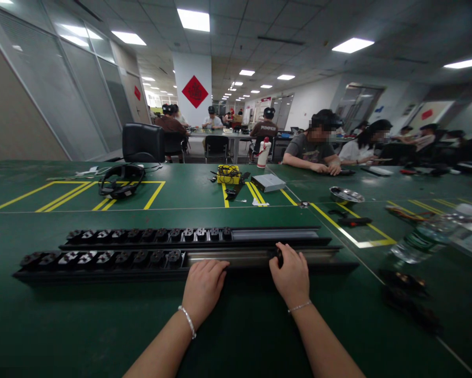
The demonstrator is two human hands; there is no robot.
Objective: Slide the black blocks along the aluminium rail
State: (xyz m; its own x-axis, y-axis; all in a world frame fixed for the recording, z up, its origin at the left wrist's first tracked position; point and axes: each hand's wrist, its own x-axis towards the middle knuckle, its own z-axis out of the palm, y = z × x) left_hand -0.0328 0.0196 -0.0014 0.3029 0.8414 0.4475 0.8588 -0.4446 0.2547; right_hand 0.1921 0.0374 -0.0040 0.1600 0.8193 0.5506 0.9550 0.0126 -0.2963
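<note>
Two long black rails lie side by side on the green table, a near rail and a far rail. Rows of round black socket modules fill the left part of both rails; their right parts are bare channel. My left hand is closed over the near rail's front edge, just right of its last module, fingers together. My right hand pinches a small black socket module at the near rail's right part; my fingers hide most of it.
A black headset, a yellow box with cables and a grey box lie beyond the rails. To the right are a metal bowl, a plastic bottle and dark parts. Another person sits across the table.
</note>
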